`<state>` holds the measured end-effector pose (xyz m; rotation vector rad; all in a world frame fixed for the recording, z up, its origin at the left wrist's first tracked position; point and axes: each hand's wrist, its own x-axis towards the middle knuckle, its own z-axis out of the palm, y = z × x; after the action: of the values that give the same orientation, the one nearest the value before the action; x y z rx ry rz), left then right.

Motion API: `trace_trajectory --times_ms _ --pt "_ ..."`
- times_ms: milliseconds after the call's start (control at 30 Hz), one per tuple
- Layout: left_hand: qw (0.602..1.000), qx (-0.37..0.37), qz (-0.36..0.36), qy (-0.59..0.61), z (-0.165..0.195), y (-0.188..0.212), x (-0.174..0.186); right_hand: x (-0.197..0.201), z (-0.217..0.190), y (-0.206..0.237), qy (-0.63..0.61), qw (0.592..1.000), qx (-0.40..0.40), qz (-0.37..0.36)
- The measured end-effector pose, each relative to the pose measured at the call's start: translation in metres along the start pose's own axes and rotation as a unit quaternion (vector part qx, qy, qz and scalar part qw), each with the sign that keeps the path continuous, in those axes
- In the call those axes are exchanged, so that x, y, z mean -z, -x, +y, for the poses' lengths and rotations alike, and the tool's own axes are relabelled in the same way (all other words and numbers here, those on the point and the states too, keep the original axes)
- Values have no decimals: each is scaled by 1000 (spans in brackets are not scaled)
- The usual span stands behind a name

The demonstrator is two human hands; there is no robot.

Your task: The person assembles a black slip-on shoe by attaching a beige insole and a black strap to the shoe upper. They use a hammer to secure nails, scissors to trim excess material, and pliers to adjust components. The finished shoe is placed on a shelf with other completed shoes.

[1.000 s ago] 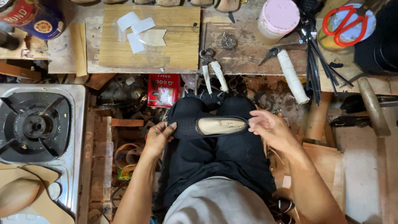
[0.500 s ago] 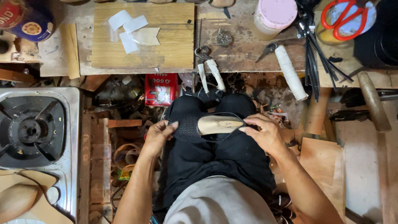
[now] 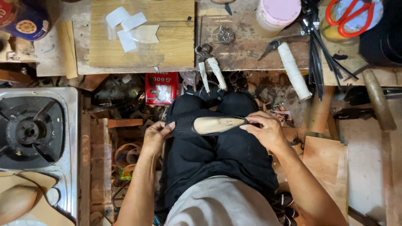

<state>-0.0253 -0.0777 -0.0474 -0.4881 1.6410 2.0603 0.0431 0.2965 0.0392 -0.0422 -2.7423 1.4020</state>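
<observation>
A black woven shoe upper on a last lies sole-up across my knees, its tan insole (image 3: 217,124) facing me. My left hand (image 3: 157,136) grips the heel end of the shoe at the left. My right hand (image 3: 264,132) holds the pointed toe end at the right, fingers curled over the edge of the insole. Both forearms reach in from the bottom of the view. My legs in black trousers (image 3: 209,163) support the shoe.
A worn wooden workbench (image 3: 247,46) runs across the top with pincers with taped handles (image 3: 211,69), a taped-handle tool (image 3: 293,69), a pink-lidded jar (image 3: 276,14), red-handled scissors (image 3: 349,16) and white paper pieces (image 3: 125,25). A gas stove (image 3: 31,134) stands left. A red packet (image 3: 162,88) lies below the bench.
My right hand has moved in from the right and closed over the toe end of the shoe. The left hand stays on the heel end.
</observation>
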Motion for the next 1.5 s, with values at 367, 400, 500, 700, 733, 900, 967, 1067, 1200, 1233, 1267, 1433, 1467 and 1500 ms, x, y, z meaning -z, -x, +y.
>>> trace_trajectory --times_ms 367,400,500,700,733,900,967,1067,1200,1233,1267,1433,1467,1500 --pt "997 -73 -20 19 -7 21 -22 -9 60 13 -183 982 -46 15" --pt "995 -100 -15 3 -9 21 -23 -9 61 14 -190 980 -52 14" --pt "988 -151 1 -39 -15 22 -25 -11 59 13 -204 976 -71 13" --pt "979 -203 -19 -12 -12 26 -28 -13 54 18 -275 956 -105 13" --pt "976 -216 -32 8 -9 28 -27 -13 51 21 -292 951 -104 11" --pt "971 -218 -53 88 8 40 -19 -12 23 32 -411 908 -68 41" --pt "970 -208 -48 118 11 44 -16 -8 8 33 -429 901 -52 44" --pt "961 -213 -44 169 15 48 -13 2 -18 35 -447 891 -74 26" --pt "956 -206 -48 203 18 57 -8 14 -45 39 -445 894 -58 24" --pt "955 -210 -45 204 19 60 -8 14 -49 40 -443 895 -40 32" --pt "954 -214 -41 204 19 63 -8 14 -51 40 -440 897 -22 40" --pt "953 -207 -43 217 17 69 -13 3 -52 41 -473 872 -68 104" --pt "953 -197 -44 226 16 69 -14 1 -51 42 -488 862 -81 113" --pt "954 -189 -40 230 15 69 -15 0 -50 43 -511 847 -88 118"
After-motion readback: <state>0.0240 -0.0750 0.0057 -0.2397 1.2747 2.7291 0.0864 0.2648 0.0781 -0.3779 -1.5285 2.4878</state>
